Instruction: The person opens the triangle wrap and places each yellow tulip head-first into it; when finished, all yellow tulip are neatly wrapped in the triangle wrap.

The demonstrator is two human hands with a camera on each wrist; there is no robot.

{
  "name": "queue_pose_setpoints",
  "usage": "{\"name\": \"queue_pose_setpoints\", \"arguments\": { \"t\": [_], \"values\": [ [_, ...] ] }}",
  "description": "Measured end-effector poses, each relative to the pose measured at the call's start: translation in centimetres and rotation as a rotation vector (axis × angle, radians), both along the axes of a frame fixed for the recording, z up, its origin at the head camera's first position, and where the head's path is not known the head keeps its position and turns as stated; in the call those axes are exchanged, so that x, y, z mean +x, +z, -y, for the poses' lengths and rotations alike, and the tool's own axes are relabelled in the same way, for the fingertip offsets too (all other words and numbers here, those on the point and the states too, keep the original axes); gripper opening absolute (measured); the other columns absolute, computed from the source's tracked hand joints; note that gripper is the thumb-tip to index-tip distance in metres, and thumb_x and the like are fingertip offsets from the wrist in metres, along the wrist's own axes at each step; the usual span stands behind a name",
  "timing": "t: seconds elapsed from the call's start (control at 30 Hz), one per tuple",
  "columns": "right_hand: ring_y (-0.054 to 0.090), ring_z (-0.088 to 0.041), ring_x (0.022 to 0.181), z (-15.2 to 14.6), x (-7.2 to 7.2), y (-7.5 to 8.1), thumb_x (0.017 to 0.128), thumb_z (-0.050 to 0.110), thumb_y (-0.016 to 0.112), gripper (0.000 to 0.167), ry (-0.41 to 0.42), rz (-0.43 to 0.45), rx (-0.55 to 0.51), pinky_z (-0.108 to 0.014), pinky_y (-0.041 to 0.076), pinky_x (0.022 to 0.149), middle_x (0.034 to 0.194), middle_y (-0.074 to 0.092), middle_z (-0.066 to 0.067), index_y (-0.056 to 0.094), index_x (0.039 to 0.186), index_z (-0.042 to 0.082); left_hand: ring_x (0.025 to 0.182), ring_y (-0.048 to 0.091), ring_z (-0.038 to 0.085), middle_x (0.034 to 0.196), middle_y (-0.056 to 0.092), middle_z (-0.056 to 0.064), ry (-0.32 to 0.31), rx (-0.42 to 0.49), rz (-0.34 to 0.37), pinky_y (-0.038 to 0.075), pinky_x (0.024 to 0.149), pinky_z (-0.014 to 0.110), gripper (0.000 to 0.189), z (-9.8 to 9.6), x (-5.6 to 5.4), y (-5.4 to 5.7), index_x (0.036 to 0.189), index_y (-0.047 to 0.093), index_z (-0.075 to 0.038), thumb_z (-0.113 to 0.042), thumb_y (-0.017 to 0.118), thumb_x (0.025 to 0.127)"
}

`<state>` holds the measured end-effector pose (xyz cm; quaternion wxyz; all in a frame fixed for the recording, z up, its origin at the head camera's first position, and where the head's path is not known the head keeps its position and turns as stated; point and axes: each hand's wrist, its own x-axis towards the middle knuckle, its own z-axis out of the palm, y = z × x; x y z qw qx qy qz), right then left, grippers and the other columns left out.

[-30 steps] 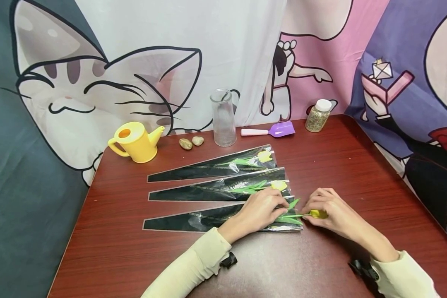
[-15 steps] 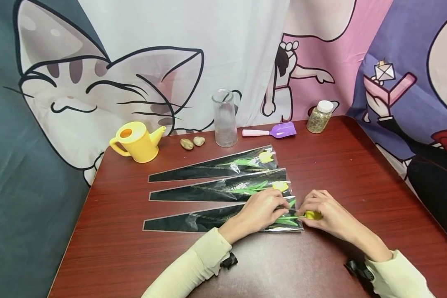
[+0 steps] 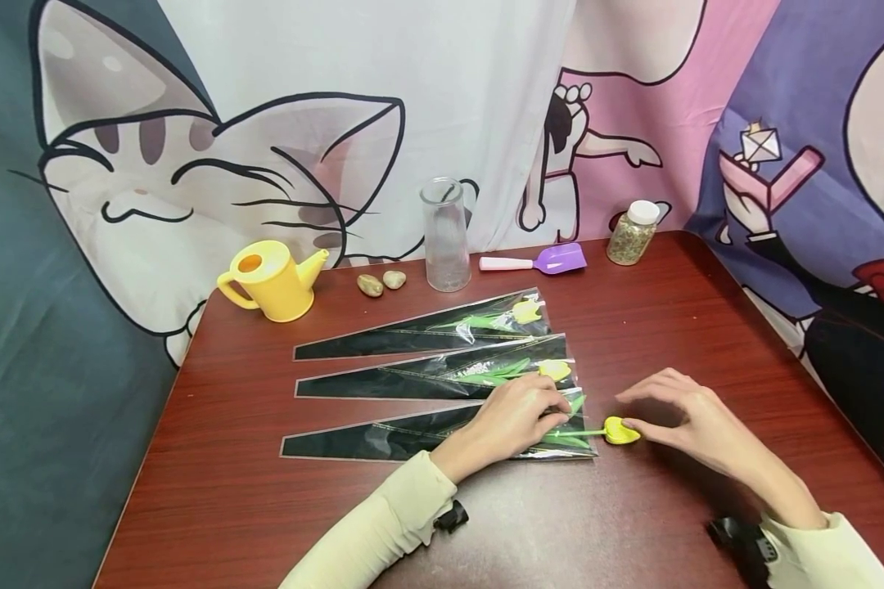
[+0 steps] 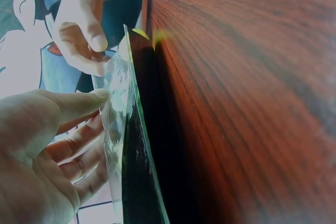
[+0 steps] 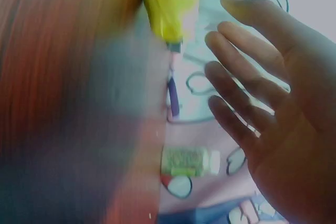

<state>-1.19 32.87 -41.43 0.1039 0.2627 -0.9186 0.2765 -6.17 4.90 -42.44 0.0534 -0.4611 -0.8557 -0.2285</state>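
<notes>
My left hand point(image 3: 516, 413) pinches the clear film of the nearest flower sleeve point(image 3: 354, 440) close to its wide right end. In the left wrist view, the thumb point(image 4: 79, 103) lies on that film, the other fingers behind it. A yellow artificial tulip point(image 3: 621, 431) has its leaves and stem at this sleeve's mouth, while its bloom sticks out to the right. Spread fingers and thumb of my right hand point(image 3: 696, 417) stand just right of the bloom, gripping nothing. The right wrist view shows the bloom point(image 5: 172, 6) apart from that hand's fingers.
Two black sleeves point(image 3: 383, 386) point(image 3: 398, 342), each with a yellow tulip inside, lie behind. Along the back stand a yellow watering can point(image 3: 276, 282), two stones point(image 3: 371, 285), a glass vase point(image 3: 447, 245), a purple scoop point(image 3: 560, 258) and a white-capped jar point(image 3: 631, 235).
My right hand first moved left with the tulip bloom in its fingers, then let go and drew back to the right. The tulip is slightly further left; my left hand stays put.
</notes>
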Motion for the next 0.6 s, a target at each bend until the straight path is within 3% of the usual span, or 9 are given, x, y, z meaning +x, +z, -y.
{"name": "queue_pose_setpoints", "arguments": {
  "t": [0.27,0.4,0.6],
  "values": [
    [0.059,-0.005,0.098,-2.4,1.0,-0.6,0.071,0.024,0.09,0.044,-0.069,0.149,-0.001,-0.01,0.038,0.084,0.104,0.067,0.012,0.072,0.111,0.023,0.083,0.052,0.001,0.092,0.062,-0.014,0.003,-0.005,0.006,0.042,0.068,0.014,0.01,0.0,0.0,0.0,0.097,0.077,-0.025,-0.03,0.071,0.091],
    [0.063,-0.008,0.095,-2.9,1.2,-1.3,0.072,0.024,0.089,0.046,-0.036,0.18,-0.032,-0.012,0.04,0.084,0.103,0.068,0.011,0.069,0.113,0.02,0.083,0.052,0.001,0.092,0.061,-0.014,0.004,-0.009,0.006,0.042,0.067,0.014,0.01,0.0,0.1,0.1,0.097,0.077,-0.025,-0.03,0.071,0.091],
    [0.066,-0.007,0.089,-2.9,1.0,-2.0,0.07,0.011,0.089,0.044,0.025,0.174,-0.073,-0.013,0.045,0.081,0.097,0.07,0.013,0.069,0.109,0.017,0.085,0.053,0.001,0.093,0.062,-0.013,0.007,-0.013,0.007,0.042,0.068,0.014,0.009,0.1,0.1,0.2,0.097,0.077,-0.025,-0.029,0.071,0.092]
  ]
}}
